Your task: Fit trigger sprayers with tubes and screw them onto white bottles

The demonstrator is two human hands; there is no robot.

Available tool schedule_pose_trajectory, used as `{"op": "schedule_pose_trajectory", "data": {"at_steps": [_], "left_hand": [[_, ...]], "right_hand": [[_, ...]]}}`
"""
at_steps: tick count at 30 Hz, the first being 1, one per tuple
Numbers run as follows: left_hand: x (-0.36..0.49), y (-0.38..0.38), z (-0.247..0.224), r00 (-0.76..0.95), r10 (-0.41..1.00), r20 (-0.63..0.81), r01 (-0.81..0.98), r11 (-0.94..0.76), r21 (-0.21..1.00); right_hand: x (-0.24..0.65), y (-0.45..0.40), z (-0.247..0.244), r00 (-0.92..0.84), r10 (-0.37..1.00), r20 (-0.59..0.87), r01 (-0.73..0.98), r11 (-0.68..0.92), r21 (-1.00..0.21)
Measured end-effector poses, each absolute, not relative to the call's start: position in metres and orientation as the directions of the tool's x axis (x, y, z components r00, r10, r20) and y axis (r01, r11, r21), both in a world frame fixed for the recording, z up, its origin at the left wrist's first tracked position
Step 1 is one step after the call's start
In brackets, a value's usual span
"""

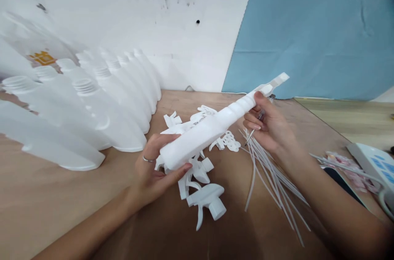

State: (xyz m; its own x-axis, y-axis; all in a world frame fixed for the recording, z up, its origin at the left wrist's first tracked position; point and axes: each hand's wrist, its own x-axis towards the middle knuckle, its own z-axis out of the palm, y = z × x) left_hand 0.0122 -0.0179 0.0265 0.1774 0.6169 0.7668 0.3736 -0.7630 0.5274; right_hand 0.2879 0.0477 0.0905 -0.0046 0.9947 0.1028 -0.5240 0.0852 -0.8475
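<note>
A white plastic bottle [205, 133] is held tilted in the air, its base low on the left and its top up to the right. Wrapped round the base is my left hand [156, 167], with a ring on one finger. My right hand [267, 122] closes round the top end, where a white piece [277, 81] sticks out. A small metal tool, partly hidden, also sits in the right hand's fingers. Beneath the bottle lie white spray trigger heads [207, 198], small white rings [230, 141] and a bundle of thin white tubes [271, 169].
Several open-necked white bottles [104, 104] stand at the left on the brown table [123, 227]. Blue cloth [308, 30] hangs at the back right. A white device with blue buttons [374, 165], a cable and pink packets [351, 165] lie at the right edge.
</note>
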Motion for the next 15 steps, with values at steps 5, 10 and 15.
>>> {"op": "schedule_pose_trajectory", "data": {"at_steps": [5,10,15], "left_hand": [[0.015,-0.019,0.046,-0.012,0.965,0.262,-0.117,-0.262,0.958],[0.007,-0.024,0.059,-0.024,0.993,0.114,-0.022,-0.114,0.993],[-0.001,-0.041,0.062,0.084,0.768,0.635,0.675,-0.512,0.531]], "right_hand": [[0.281,0.042,0.094,0.047,0.978,0.205,-0.412,0.206,-0.888],[0.273,0.032,0.098,0.073,0.967,0.246,-0.265,0.257,-0.929],[0.261,0.019,0.098,0.036,0.982,0.187,-0.367,0.187,-0.911]]}}
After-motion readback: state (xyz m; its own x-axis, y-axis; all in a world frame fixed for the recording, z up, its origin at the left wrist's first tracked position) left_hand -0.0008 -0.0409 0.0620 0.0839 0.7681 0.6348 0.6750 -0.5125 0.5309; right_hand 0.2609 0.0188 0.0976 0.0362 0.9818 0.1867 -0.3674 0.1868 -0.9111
